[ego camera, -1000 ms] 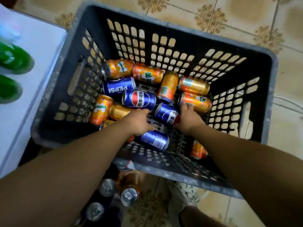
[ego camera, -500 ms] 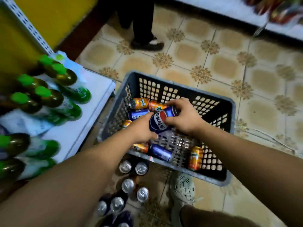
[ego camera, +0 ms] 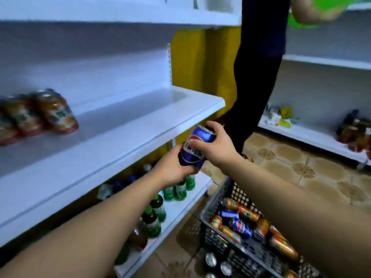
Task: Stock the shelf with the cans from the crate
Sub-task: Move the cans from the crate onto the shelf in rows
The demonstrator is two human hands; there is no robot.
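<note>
A blue Pepsi can [ego camera: 195,149] hangs in the air just off the front right corner of the white middle shelf [ego camera: 124,125]. My left hand [ego camera: 172,167] grips its lower end from below. My right hand [ego camera: 216,145] holds its upper end from the right. Down at the lower right the dark plastic crate [ego camera: 218,199] stands on the floor with several orange and blue cans [ego camera: 241,223] lying in it. Orange cans [ego camera: 54,111] stand at the left of the middle shelf, blurred.
Green bottles [ego camera: 156,215] fill the bottom shelf below my left arm. Cans [ego camera: 218,263] stand on the tiled floor beside the crate. A person in dark trousers [ego camera: 251,97] stands close behind the shelf's end. Another white shelf [ego camera: 313,135] with goods runs along the right.
Both hands lifted the blue can out of the crate and up to the middle shelf's corner. My view swung from the crate up to the shelves.
</note>
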